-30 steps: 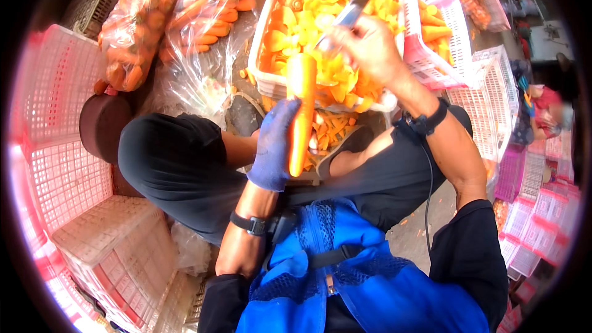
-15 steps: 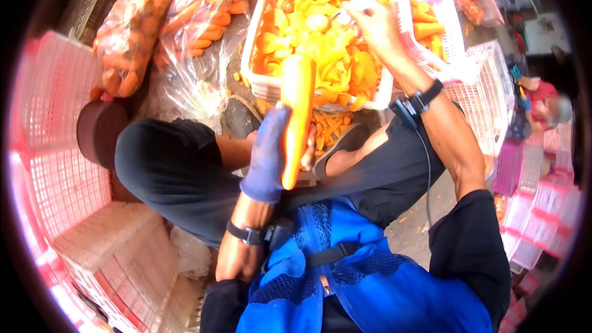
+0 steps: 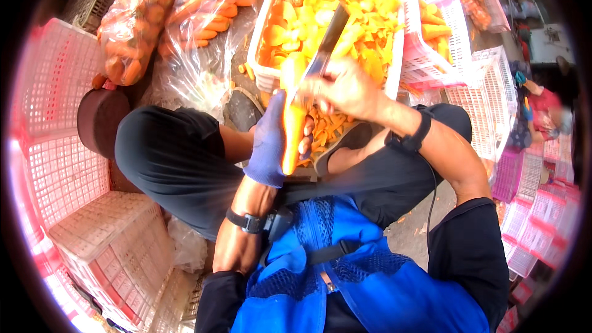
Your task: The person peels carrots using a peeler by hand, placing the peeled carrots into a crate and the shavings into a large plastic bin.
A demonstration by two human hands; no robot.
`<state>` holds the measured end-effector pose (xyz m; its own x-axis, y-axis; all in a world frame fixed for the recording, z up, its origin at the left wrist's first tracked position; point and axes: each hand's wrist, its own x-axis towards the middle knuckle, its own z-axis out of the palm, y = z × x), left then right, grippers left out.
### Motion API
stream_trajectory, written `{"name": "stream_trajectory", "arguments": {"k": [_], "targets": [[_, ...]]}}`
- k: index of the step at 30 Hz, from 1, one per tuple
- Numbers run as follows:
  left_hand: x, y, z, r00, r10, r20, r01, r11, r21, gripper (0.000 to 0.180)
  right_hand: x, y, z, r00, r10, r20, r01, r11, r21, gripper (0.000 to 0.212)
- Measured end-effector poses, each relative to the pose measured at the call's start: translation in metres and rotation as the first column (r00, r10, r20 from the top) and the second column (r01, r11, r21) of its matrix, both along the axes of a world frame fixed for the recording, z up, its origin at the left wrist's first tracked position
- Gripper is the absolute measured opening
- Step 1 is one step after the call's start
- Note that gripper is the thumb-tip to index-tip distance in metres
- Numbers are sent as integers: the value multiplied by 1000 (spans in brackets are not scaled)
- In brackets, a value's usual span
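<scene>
Here I see the left hand (image 3: 270, 132), in a blue glove (image 3: 264, 157), wrapped around a carrot (image 3: 291, 145) held before the bent knees (image 3: 166, 142), while the bare right hand (image 3: 354, 91), close beside it, grips a dark-handled tool (image 3: 333, 32) at the carrot's blurred upper part. Just beyond, I find a white crate (image 3: 266, 79) heaped with orange peelings (image 3: 367, 9); farther left lies a clear bag of carrots (image 3: 132, 31).

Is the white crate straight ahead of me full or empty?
Full: orange peelings are heaped across the white crate, hiding its floor.
</scene>
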<state>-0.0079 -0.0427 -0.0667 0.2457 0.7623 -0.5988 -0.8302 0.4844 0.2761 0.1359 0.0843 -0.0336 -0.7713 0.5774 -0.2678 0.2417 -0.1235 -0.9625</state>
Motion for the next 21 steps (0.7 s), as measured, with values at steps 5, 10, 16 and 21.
{"name": "stream_trajectory", "arguments": {"k": [5, 10, 16, 21], "targets": [[4, -6, 12, 997, -75, -3, 74, 985, 153, 50, 15, 85, -10, 852, -514, 101, 426, 792, 437, 20], [-1, -2, 4, 992, 21, -127, -12, 998, 66, 47, 15, 71, 4, 921, -387, -49, 379, 857, 350, 19], [0, -1, -12, 999, 26, -23, -24, 998, 66, 46, -10, -10, 13, 996, 63, 60, -69, 991, 113, 17], [5, -8, -4, 991, 17, -136, 2, 991, 132, 48, -4, 35, 2, 991, -124, 55, 108, 966, 234, 23]]}}
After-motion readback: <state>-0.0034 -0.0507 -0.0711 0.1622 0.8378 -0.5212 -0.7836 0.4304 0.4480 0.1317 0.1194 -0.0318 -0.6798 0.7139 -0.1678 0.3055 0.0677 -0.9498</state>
